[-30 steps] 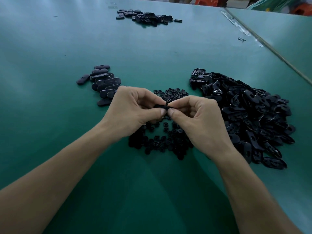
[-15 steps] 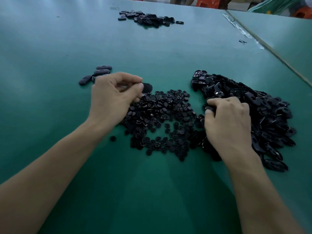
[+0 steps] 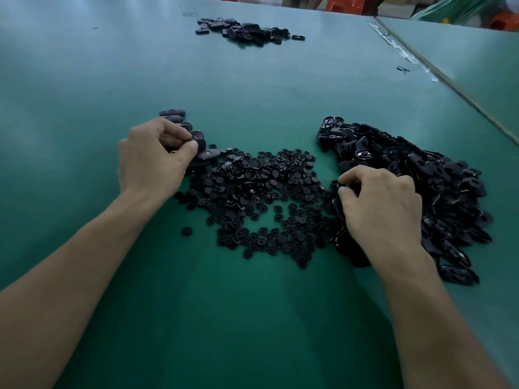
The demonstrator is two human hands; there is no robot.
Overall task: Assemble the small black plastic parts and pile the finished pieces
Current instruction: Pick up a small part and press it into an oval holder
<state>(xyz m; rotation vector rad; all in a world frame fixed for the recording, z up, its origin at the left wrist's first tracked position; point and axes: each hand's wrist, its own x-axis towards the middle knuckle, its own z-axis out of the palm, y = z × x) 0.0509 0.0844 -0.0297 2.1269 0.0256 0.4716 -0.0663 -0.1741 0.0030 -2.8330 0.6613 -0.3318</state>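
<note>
Work surface: green bench (image 3: 252, 327), filling most of the frame. A second bench (image 3: 477, 63) abuts it at upper right along a diagonal seam.

Left hand (image 3: 153, 160), left of centre: fingers curled, thumb and forefinger pinching one black oval piece (image 3: 201, 144). The piece is held at the near end of the row of finished pieces (image 3: 175, 119), which lies just above and to the right of the knuckles. Part of the row is hidden behind the hand.

Right hand (image 3: 382, 209), right of centre: knuckles up, fingers curled down. Thumb and forefinger close on a black part (image 3: 346, 188) where the two loose heaps meet. Whether it is a shell or a round part cannot be told.

Stock on the bench:
- Round parts (image 3: 258, 192): a wide, flat scatter between the two hands at frame centre, thinning toward its lower edge.
- Oval shells (image 3: 427, 175): a deep heap at right, running from above the right hand down past the wrist. The hand rests on its left edge.
- Stray round part (image 3: 186, 231): lying alone, just left of the scatter and beside the left forearm.
- Far heap (image 3: 247, 29): more black parts at top centre, well apart from the working area.

Orange stools (image 3: 348, 2) show beyond the bench's far edge.
</note>
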